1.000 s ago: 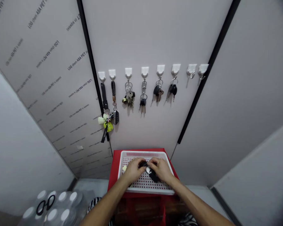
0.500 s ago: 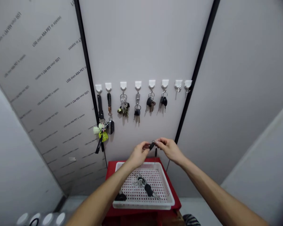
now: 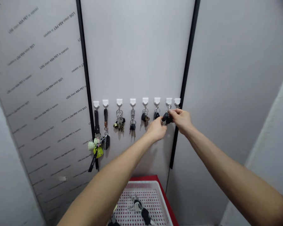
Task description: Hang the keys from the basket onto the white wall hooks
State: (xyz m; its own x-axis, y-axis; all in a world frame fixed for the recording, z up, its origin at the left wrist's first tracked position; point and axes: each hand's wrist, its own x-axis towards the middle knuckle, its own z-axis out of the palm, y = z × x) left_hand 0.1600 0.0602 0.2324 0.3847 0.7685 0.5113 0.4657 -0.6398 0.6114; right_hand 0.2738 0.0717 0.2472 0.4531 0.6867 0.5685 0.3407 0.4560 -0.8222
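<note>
Both hands are raised to the wall around a bunch of black-headed keys [image 3: 165, 117] on a ring. My right hand [image 3: 182, 120] pinches the top of the bunch just under the seventh white hook [image 3: 169, 102]. With closed fingers, my left hand [image 3: 157, 129] grips a key of the same bunch from the lower left. Whether the ring sits on the hook is hard to make out. Just left of the hands, another key bunch [image 3: 157, 115] hangs from the sixth hook [image 3: 157, 101], partly covered by my left hand. The last hook [image 3: 177, 102] is partly behind my right hand.
Along the wall hang a dark strap [image 3: 96, 122] with a green charm, a braided strap [image 3: 105, 116] with a car key, and key bunches [image 3: 119, 121]. Below, a white basket [image 3: 163, 201] holding several keys [image 3: 141, 208] stands on a red surface [image 3: 153, 178].
Both hands have risen with the keys from above the basket to the seventh hook. The camera view has shifted, so the hooks sit lower in the picture.
</note>
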